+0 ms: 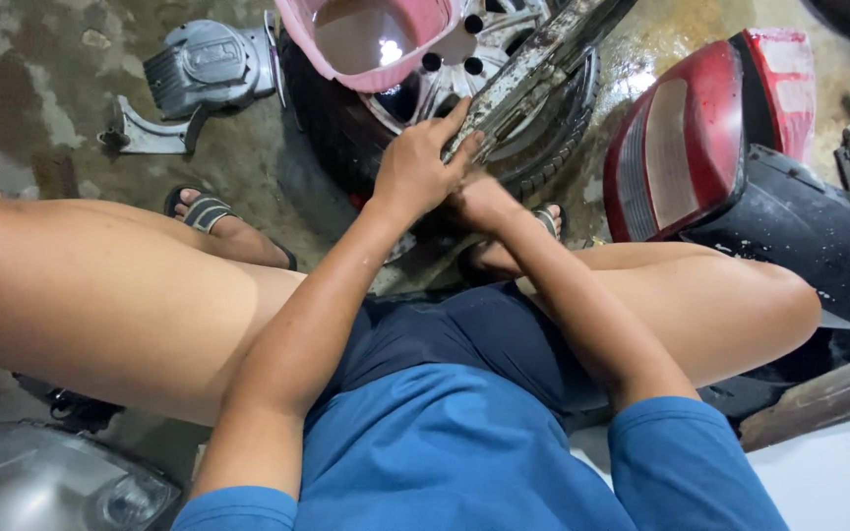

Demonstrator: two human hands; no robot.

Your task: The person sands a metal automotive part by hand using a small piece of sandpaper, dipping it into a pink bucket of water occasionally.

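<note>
Long, mud-caked metal bar (pixel 533 84)

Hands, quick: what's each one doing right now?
Left hand: fingers laid on the dirty metal part, resting on it.
Right hand: at the part's lower end, grip cannot be told.

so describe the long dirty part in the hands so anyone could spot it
Start at the car wheel lying flat on the wet concrete floor, with a pink basin of water on it. A long grimy metal strip slants across the tyre, gripped at its lower end by the left hand and the right hand. It alone is narrow, mud-caked and hand-held.
</note>
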